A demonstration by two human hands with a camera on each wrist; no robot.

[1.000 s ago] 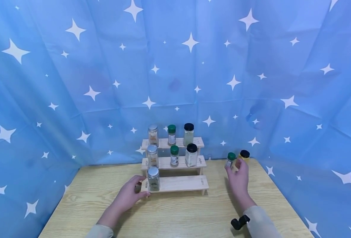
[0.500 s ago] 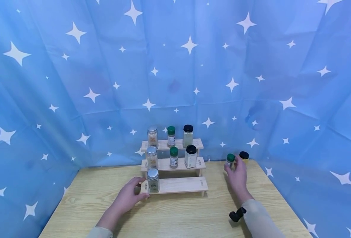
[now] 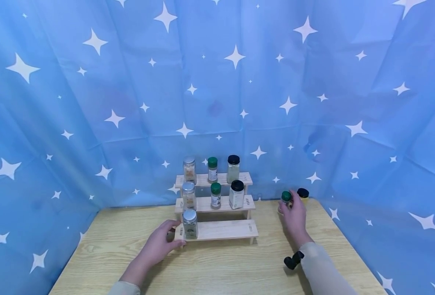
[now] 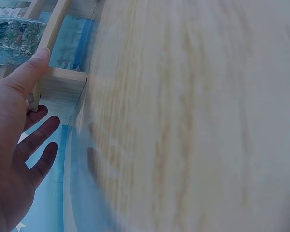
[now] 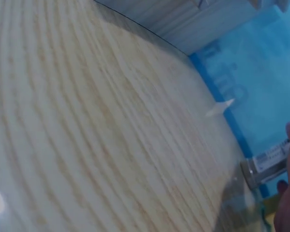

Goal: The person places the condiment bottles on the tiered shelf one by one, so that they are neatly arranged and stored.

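A three-step wooden spice rack stands on the table. My left hand holds the left end of its lowest step, the thumb on the front edge. Next to that thumb sits a silver-capped spice jar, filled with green flakes in the left wrist view. On the right, my right hand grips a small green-capped spice jar between thumb and fingers. That jar's labelled side shows in the right wrist view; whether its base touches the table I cannot tell.
A black-capped yellow jar stands just behind my right hand. The middle step carries a silver-capped jar, a green-capped jar and a black-capped jar; the top step holds three similar ones. A blue star-patterned curtain encloses the table.
My right hand has closed in around the green-capped jar, its fingers now covering more of it. The left hand keeps its place on the rack. The head view has shifted slightly.
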